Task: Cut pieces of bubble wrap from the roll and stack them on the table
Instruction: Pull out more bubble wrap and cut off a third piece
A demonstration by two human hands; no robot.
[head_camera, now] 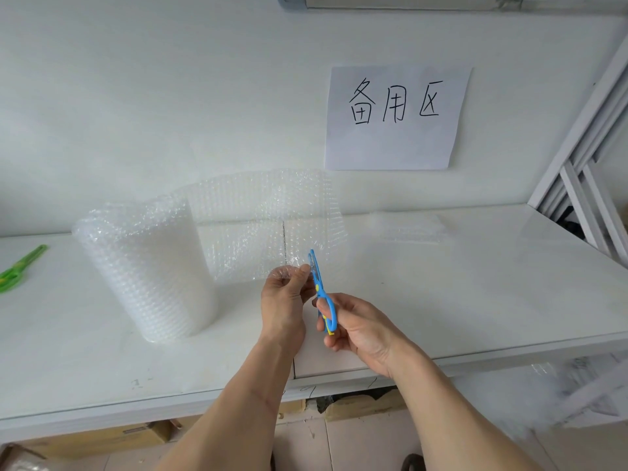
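Note:
A roll of clear bubble wrap (146, 270) stands upright on the white table (441, 300), left of centre. Its loose sheet (265, 219) is pulled out to the right and held up in front of the wall. My left hand (285, 300) pinches the sheet's bottom edge. My right hand (360, 331) grips blue scissors (323, 294), whose blades point up at the bottom edge just right of my left fingers. A flat stack of cut bubble wrap pieces (411, 226) lies at the back right of the table.
Green scissors (18, 268) lie at the table's left edge. A paper sign with handwriting (394, 120) hangs on the wall. A white metal rack (591, 185) stands at the right. Cardboard boxes (360, 406) sit under the table.

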